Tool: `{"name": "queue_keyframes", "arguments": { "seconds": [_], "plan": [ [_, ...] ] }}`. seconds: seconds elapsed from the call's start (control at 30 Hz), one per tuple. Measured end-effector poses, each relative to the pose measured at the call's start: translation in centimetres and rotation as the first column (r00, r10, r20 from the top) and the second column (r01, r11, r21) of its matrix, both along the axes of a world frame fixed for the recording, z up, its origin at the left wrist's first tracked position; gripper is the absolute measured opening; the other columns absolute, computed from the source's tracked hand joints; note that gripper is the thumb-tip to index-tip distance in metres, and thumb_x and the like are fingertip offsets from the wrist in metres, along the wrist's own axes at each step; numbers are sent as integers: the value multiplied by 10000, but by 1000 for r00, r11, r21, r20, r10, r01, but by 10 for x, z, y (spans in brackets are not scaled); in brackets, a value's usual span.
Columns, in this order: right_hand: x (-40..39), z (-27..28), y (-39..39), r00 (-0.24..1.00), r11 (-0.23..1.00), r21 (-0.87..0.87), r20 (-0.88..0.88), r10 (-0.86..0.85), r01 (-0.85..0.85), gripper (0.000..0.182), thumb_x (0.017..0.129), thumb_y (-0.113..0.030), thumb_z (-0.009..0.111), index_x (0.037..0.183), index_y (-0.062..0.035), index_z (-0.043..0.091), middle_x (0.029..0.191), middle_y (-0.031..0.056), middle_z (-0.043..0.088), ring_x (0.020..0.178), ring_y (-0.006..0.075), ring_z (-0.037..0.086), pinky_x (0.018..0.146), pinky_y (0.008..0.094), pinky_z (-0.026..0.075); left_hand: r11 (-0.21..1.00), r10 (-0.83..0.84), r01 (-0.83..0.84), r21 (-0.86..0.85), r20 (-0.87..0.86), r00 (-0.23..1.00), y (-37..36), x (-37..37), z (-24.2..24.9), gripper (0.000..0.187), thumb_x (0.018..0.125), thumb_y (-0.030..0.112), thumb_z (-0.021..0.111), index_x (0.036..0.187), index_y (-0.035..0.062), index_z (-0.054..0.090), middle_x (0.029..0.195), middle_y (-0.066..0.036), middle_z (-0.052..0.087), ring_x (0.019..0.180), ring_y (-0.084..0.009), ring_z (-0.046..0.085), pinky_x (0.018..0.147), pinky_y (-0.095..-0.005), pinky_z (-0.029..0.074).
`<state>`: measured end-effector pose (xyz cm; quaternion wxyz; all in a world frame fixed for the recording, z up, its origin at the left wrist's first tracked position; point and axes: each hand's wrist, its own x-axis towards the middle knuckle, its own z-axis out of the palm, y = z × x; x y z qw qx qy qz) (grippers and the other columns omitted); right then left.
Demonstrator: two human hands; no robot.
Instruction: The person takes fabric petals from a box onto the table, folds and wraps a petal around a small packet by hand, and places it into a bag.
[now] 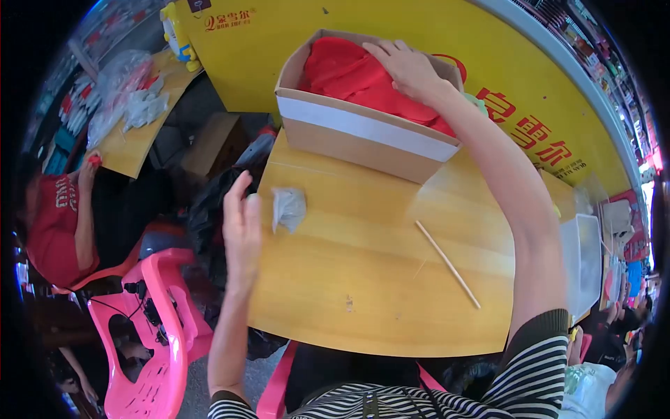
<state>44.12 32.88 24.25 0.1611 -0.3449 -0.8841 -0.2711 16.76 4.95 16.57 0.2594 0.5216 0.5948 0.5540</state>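
Note:
My right hand (407, 68) reaches into a cardboard box (363, 146) at the back of the table. Its fingers are stretched out and lie over red fabric (349, 73) that fills the box nearly to the rim. How the fabric pieces are folded I cannot make out. My left hand (241, 234) is raised near the table's left edge, fingers extended, with nothing in it. Just right of this hand a small clear plastic packet (288, 209) lies on the wood. Farther right rests a thin wooden stick (448, 264), slanting across the tabletop.
The wooden table (335, 272) has a rounded front edge. A yellow printed panel (516, 91) stands behind the box. At right is a white plastic bin (581, 265). A pink chair (171, 314) stands on the left, near a seated person in a red shirt (59, 223).

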Motion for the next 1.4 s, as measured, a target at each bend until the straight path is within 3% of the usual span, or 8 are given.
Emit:
{"name": "queue_keyframes", "arguments": {
  "seconds": [0.23,0.33,0.43,0.57,0.67,0.87,1.07,1.4],
  "plan": [
    [-28,7,21,961,988,-27,233,151,-149,482,784,-99,656,1242,-92,502,1183,69,554,1161,284,516,951,369,466,965,203,-162,206,-197,959,19,24,-29,330,1010,175,473,1291,3,497,1293,-131,515,1244,-279,451,1060,-373,325],
    [-36,8,19,989,967,-250,127,75,-41,600,742,-204,739,1286,-101,508,1243,89,555,1168,281,520,997,381,435,969,191,-146,202,-227,955,17,18,-36,305,1004,172,482,1257,4,517,1274,-137,523,1219,-287,463,1045,-381,336],
    [-45,41,12,990,749,-647,82,-118,143,567,763,-287,756,1253,-76,562,1219,104,593,1131,284,551,996,378,437,967,196,-144,212,-251,948,17,20,-36,284,1007,189,481,1216,7,545,1249,-125,539,1185,-255,487,1018,-356,363],
    [-34,39,41,995,675,-736,-94,-29,-50,610,741,-412,768,1221,-75,601,1211,109,610,1118,269,559,984,369,436,971,190,-145,189,-246,951,18,19,-37,251,999,173,486,1180,16,560,1216,-120,546,1166,-276,484,1013,-371,360],
    [-39,39,28,999,690,-723,50,-6,40,544,741,-372,751,1191,-95,617,1160,90,619,1102,261,557,964,387,441,976,175,-133,173,-256,951,18,19,-37,219,989,151,497,1150,22,571,1189,-120,550,1153,-288,483,1007,-380,361],
    [-51,13,23,969,944,-310,247,-31,109,336,760,-237,691,1073,-122,650,1056,67,611,1065,269,551,912,437,454,979,167,-134,153,-229,959,18,20,-35,159,962,87,521,1085,12,588,1133,-123,567,1100,-287,516,966,-370,394],
    [-42,9,41,1000,912,-410,7,18,-14,181,863,-188,599,1025,-139,664,1048,51,615,1054,273,557,896,474,455,980,158,-124,158,-229,961,18,19,-35,136,949,57,526,1052,8,599,1101,-123,581,1069,-284,537,938,-364,415],
    [-30,12,7,943,952,-296,333,23,82,436,778,-129,653,1210,-124,593,1136,77,608,1207,270,465,921,501,428,983,151,-125,136,-203,968,19,19,-36,117,944,45,531,1018,3,610,1088,-119,586,1057,-274,545,926,-351,427]
  ]
}}
